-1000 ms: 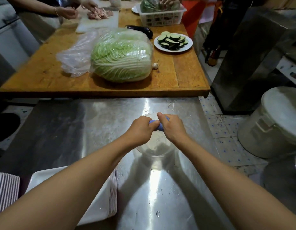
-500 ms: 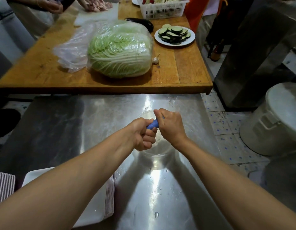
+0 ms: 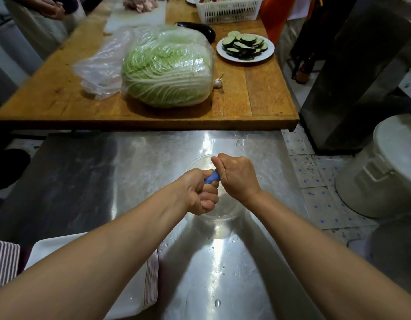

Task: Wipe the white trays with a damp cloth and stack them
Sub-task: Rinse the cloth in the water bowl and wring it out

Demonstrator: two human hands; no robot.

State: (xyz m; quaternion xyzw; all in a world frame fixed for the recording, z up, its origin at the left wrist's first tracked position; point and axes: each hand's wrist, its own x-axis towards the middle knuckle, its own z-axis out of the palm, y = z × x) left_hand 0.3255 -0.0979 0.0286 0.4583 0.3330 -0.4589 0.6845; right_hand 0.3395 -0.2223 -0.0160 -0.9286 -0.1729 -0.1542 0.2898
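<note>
A: What are the hands doing?

B: Both hands are gripping a blue cloth (image 3: 212, 177). The left hand (image 3: 198, 191) and the right hand (image 3: 236, 176) are each curling tightly round one end, twisting it over a clear bowl (image 3: 225, 212) on the steel table (image 3: 139, 162).

A: Where are the white trays?

B: A stack of white trays (image 3: 139, 287) is sitting at seven o'clock from the hands, under the left forearm. A second stack (image 3: 3, 264) is showing at the left edge, around eight o'clock.

A: How far along is the job?

B: I'd judge it early: the cloth is only being wrung. I can't tell which trays, if any, are wiped; the wiping and restacking look to be ahead.

A: Anything at twelve o'clock?

B: A bagged cabbage (image 3: 167, 70) is lying on the wooden table (image 3: 50, 95).
</note>
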